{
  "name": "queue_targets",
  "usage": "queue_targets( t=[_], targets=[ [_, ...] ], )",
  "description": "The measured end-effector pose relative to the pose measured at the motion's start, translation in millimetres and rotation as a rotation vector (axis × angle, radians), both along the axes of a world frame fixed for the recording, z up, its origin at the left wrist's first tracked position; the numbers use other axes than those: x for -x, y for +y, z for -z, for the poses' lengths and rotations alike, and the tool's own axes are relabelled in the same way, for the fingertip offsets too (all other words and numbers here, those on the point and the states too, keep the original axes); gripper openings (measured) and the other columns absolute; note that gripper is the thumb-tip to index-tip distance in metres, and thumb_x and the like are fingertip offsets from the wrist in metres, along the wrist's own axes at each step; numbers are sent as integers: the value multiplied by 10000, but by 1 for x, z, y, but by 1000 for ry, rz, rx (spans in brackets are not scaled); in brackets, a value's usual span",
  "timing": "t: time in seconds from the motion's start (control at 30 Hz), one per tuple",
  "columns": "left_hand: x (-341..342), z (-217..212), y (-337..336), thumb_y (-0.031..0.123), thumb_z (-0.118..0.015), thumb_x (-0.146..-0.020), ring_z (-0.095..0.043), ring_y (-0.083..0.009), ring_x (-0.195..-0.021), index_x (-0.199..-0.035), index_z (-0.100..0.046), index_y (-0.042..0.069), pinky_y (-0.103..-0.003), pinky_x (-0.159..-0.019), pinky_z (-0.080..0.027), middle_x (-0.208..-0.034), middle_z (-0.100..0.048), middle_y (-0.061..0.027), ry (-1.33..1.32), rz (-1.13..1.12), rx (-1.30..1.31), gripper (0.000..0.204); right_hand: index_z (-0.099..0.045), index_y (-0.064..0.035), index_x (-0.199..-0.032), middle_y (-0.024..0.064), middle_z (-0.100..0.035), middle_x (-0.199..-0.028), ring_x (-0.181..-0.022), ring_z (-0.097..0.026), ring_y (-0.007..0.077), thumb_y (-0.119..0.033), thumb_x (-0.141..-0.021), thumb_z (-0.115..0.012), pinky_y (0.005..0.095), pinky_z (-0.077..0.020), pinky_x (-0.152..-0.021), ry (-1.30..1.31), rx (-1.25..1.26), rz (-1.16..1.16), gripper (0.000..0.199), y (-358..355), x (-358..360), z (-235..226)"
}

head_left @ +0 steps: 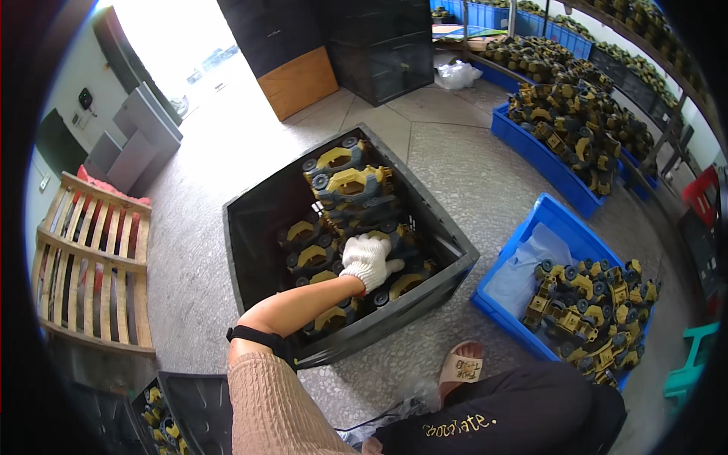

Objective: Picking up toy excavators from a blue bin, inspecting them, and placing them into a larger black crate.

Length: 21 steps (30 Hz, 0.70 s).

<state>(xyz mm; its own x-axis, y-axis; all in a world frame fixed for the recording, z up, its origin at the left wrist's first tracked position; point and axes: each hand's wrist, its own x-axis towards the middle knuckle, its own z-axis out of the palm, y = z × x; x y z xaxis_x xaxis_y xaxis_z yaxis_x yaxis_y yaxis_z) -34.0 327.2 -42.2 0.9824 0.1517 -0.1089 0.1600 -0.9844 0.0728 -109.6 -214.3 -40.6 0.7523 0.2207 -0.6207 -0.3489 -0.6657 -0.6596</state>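
Note:
My left hand (368,260), in a white knitted glove, reaches down into a large black crate (262,201). Its fingers bend down over a toy truck (406,284) with yellow and dark parts; the fingertips are hidden beneath the glove's back, and the thumb points right. Around the hand lie several more such toy trucks, some in a row at the left and others stacked toward the far corner (350,183). My right hand does not show.
To the right, a blue bin (504,262) holds a heap of toy trucks and a plastic sheet. More filled blue bins (546,171) stand by the shelving. A wooden pallet (95,262) leans at the left. A smaller black crate (193,409) sits at lower left, a green stool (691,360) at right.

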Motion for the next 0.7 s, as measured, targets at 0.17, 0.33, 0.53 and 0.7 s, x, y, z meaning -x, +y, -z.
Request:
queue_targets(
  t=[0.17, 0.33, 0.53, 0.7],
  targets=[
    [6, 29, -5, 437, -767, -801, -539, -424, -1177, -1205, -631, 30, -501, -969, -469, -1260, -569, -230, -147, 10, -43, 590, -681, -40, -1193, 87, -703, -1062, -943, -639, 210, -300, -1024, -568, 321, -493, -862, 12, 6, 5, 330, -7, 7, -1],
    [9, 36, -3, 320, -759, -825, -398, -434, -1400, -1391, -526, -12, -495, -1163, -352, -1482, -455, -269, -169, -47, -7, 696, -681, -42, -1195, 95, -704, -1083, -969, -645, 228, -322, -1026, -559, 334, -496, -884, -22, 11, -31, 349, -23, 16, -13],
    [3, -58, -21, 45, -705, -781, -568, -357, -1174, -1190, -624, 2, -431, -1025, -466, -1236, -564, -186, -640, -45, 214, 419, -682, -44, -1199, 104, -705, -1107, -1000, -652, 250, -347, -1027, -548, 350, -499, -909, -62, -94, -166, 373, -25, 2, 1],
    [-23, -146, -179, 37, -712, -777, -575, -348, -1155, -1151, -646, -2, -415, -1010, -469, -1245, -570, -186, -788, 407, 177, 382, -683, -46, -1202, 112, -706, -1128, -1027, -659, 269, -369, -1029, -539, 363, -501, -931, -85, -131, -146, 393, -49, 5, 1]
  ],
)
